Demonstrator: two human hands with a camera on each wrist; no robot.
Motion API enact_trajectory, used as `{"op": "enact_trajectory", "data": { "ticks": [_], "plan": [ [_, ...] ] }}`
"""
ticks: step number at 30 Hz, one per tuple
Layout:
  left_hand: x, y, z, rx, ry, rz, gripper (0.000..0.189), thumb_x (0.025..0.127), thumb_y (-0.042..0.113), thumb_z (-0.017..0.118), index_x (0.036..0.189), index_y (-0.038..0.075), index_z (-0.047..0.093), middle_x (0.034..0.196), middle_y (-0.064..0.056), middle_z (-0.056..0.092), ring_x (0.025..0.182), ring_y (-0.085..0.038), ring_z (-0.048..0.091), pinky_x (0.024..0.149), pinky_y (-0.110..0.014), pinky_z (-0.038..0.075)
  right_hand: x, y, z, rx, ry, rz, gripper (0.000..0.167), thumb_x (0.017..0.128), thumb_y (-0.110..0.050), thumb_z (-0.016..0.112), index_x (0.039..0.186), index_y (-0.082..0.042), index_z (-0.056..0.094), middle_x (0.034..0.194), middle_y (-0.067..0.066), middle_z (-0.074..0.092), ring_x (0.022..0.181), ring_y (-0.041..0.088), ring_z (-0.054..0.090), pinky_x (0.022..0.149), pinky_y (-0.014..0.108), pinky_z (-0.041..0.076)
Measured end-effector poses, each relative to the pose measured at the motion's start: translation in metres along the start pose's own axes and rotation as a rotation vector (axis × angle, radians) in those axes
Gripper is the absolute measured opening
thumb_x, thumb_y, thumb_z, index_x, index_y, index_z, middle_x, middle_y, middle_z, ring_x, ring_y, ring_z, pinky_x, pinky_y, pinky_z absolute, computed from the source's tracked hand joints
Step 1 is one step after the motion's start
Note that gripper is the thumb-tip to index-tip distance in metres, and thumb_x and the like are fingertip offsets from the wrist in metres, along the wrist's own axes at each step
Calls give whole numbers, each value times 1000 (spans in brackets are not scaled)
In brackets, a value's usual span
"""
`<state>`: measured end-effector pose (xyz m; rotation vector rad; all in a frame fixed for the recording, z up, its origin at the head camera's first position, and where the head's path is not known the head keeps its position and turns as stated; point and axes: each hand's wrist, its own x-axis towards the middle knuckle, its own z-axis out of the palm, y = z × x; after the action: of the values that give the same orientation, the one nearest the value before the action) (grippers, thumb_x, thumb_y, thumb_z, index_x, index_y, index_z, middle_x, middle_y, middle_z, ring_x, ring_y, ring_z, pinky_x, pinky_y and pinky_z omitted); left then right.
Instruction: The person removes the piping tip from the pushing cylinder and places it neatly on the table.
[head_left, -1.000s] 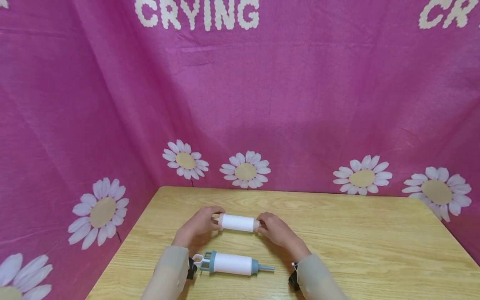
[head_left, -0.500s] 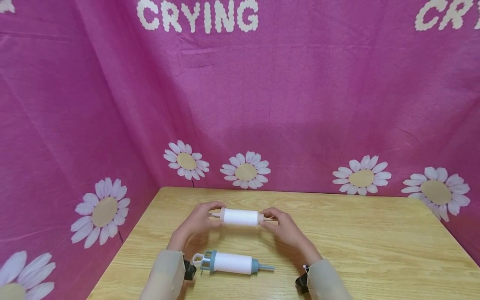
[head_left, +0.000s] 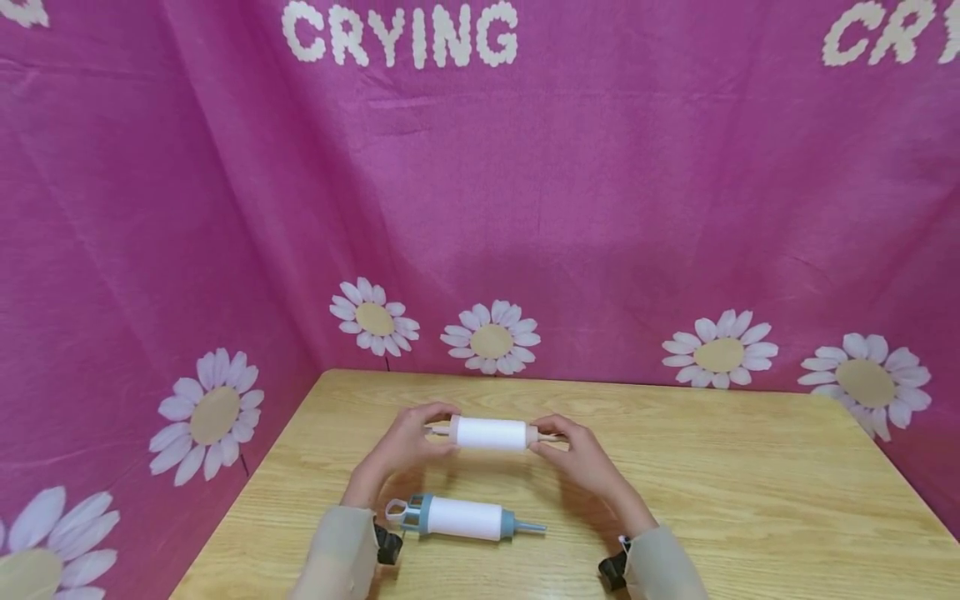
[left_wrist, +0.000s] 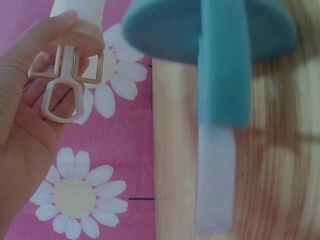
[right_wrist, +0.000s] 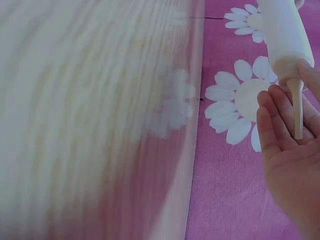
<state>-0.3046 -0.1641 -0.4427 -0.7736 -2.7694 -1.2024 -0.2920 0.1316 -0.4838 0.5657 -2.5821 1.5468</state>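
A white-barrelled syringe (head_left: pixel 491 433) with beige ends is held level above the table. My left hand (head_left: pixel 405 439) pinches its collar end between thumb and fingers; the left wrist view shows the beige plunger ring (left_wrist: pixel 64 102) and finger loops beside the palm. At the opposite end, my right hand (head_left: pixel 588 462) pinches the beige tip, and in the right wrist view the thin nozzle (right_wrist: pixel 298 112) points over the fingers. Nearer to me, a second syringe (head_left: pixel 465 518) with blue-green ends and a white barrel lies between the forearms, its nozzle pointing right.
The wooden table (head_left: pixel 735 483) reaches back to a pink cloth (head_left: pixel 600 208) with printed daisies and letters. Black wrist cameras are strapped at both sleeves, the left one (head_left: pixel 388 546) close to the blue-green syringe's ring.
Both hands have lifted the beige-ended syringe off the table and shifted it slightly right. The right fingers now sit further back, leaving the nozzle showing. The blue-green syringe has stayed in place.
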Motion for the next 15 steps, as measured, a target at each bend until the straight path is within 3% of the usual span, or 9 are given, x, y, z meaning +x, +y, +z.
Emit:
{"op": "enact_trajectory", "data": {
  "ticks": [8,15],
  "plan": [
    [7,18,14,-21,-2,33,48,80,17,81,125,12,63,125,-9,67,117,-33,63,98,-47,53,-17,2,-16,70,52,102,34,90,-28,70,120,-13,65,122,12,68,114,32,63,91,41,56],
    [15,33,29,-36,-13,54,48,80,18,81,124,9,63,125,-10,67,117,-32,64,97,-46,53,-31,10,-33,81,86,93,34,91,-28,70,120,-11,65,123,14,67,114,35,63,89,35,56]
  ]
}}
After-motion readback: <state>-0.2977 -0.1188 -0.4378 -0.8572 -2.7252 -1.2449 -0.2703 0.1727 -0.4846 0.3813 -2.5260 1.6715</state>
